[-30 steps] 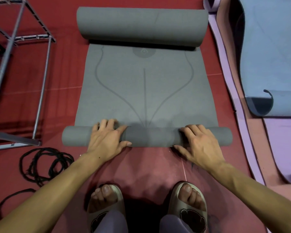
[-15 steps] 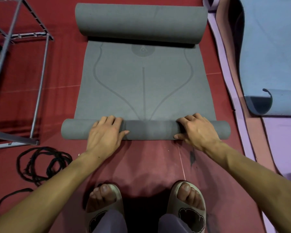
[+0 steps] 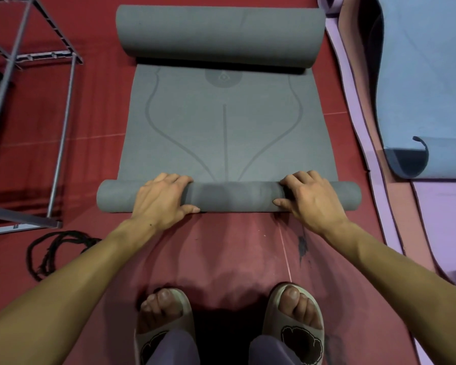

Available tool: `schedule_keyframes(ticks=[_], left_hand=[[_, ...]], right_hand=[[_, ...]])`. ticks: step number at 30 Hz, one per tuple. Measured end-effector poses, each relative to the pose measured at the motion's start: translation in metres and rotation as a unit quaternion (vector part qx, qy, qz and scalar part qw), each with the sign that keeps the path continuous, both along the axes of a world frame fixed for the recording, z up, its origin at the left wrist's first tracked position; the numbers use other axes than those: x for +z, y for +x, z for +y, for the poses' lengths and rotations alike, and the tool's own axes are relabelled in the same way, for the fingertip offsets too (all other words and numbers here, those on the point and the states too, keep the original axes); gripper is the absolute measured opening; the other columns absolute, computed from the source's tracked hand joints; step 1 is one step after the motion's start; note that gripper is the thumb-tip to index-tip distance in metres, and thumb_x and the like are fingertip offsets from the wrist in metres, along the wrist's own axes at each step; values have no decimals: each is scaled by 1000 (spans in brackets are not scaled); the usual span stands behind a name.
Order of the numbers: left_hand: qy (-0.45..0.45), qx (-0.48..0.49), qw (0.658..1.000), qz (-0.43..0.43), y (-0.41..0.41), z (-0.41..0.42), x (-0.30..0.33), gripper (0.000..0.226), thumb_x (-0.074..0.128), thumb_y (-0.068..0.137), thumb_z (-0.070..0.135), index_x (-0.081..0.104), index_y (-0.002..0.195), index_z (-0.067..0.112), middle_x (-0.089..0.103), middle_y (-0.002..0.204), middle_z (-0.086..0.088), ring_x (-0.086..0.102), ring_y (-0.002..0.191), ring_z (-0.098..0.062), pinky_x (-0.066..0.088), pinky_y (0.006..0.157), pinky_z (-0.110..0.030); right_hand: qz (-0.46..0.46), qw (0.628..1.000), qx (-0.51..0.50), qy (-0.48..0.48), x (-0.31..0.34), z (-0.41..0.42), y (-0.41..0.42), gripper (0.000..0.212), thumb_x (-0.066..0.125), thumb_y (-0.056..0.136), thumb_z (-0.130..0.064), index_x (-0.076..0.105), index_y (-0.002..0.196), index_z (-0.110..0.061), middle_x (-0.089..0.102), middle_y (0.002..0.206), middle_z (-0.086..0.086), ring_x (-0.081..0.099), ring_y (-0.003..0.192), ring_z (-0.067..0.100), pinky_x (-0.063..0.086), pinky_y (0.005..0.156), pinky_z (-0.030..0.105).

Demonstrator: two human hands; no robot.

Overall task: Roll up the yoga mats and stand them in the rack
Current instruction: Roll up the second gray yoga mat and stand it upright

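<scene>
Red floor (image 3: 234, 254), marked with thin pale lines, underlies everything listed. Item one: grey yoga mat (image 3: 224, 133), lying lengthwise ahead of me, printed with darker curved lines and a round emblem; its far end is curled into a thick roll, its near end wound into a thinner roll (image 3: 229, 197) lying crosswise just beyond my feet. Item two: my left hand (image 3: 163, 200), fingers curled over the top of the near roll, thumb against its near side. Item three: my right hand (image 3: 311, 197), clamped on the same roll likewise, well apart from the left. Item four: metal rack (image 3: 63, 122), grey tube frame, standing on the floor to the left of the mat. Item five: black cord (image 3: 53, 254), coiled loosely near the rack's foot. Item six: blue mat (image 3: 427, 75) and purple mat (image 3: 448, 217), lying to the right, the blue one's near corner curled up. Item seven: pale slippers (image 3: 295, 330) on my feet, at the bottom edge.
</scene>
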State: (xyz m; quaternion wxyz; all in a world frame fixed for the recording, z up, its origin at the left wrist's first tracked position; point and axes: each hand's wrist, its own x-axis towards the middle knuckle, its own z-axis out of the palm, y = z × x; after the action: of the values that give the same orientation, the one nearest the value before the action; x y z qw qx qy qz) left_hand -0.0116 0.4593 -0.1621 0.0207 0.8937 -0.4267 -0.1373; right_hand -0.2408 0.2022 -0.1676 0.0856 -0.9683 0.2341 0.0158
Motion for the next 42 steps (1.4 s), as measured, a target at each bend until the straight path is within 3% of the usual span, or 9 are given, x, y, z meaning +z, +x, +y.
schedule_keyframes(ticks=[2,6,8,13,19,24,32,37,42], left_hand=[[8,-3,1000,5,3,-3,1,73,72,80,73,50,137,33,64,128,7,55,123,-21,46,96,-41],[6,-45,999,-27,6,0,-7,76,67,80,77,48,134,29,63,123,3,58,116,-25,47,96,-42],[11,-69,996,-59,5,3,-16,85,72,73,80,49,134,26,62,120,2,59,114,-27,46,97,-43],[10,-54,998,-32,13,-4,-16,78,76,76,73,50,136,29,63,123,4,60,118,-26,47,96,-41],[36,-40,994,91,18,5,-10,81,75,73,76,52,141,37,65,136,11,62,126,-20,49,101,-38],[102,-62,975,187,9,27,-7,79,74,72,79,53,141,47,67,128,23,63,122,-10,47,100,-31],[116,-72,962,234,9,26,-11,77,79,71,73,52,138,47,46,124,14,46,125,-11,43,108,-40],[36,-65,980,185,-1,34,-13,71,83,77,62,46,136,47,41,122,18,41,121,-10,43,102,-37],[-26,-95,991,91,-8,40,-11,64,75,82,66,52,139,49,51,123,19,49,115,-14,46,96,-38]], right_hand=[[-18,1000,-3,-4,-1,7,-5,53,67,91,-55,66,126,-16,60,122,8,54,108,32,50,90,49],[26,998,39,-42,-6,12,-15,86,70,84,-63,48,150,-13,52,136,11,50,120,34,44,108,49],[35,997,36,-58,-8,8,-14,86,76,83,-56,46,152,-15,52,138,9,50,121,34,41,111,48],[30,998,38,-46,-7,-5,-4,74,81,81,-49,54,145,-24,60,129,2,56,114,29,44,104,44],[175,981,70,44,16,-19,7,77,78,79,-60,51,148,-38,64,129,-1,60,118,27,53,94,42],[274,948,106,123,23,-12,-1,86,70,62,-71,53,142,-48,71,126,-12,66,119,21,56,92,41],[297,943,93,118,21,-8,-3,76,81,73,-63,43,128,-28,69,119,3,67,110,31,53,87,42],[246,957,130,86,24,-3,-9,76,76,79,-62,46,143,-32,54,126,1,52,116,25,49,93,38],[237,962,110,79,30,-3,-7,73,67,85,-61,46,151,-40,49,129,-3,47,124,20,52,94,39]])
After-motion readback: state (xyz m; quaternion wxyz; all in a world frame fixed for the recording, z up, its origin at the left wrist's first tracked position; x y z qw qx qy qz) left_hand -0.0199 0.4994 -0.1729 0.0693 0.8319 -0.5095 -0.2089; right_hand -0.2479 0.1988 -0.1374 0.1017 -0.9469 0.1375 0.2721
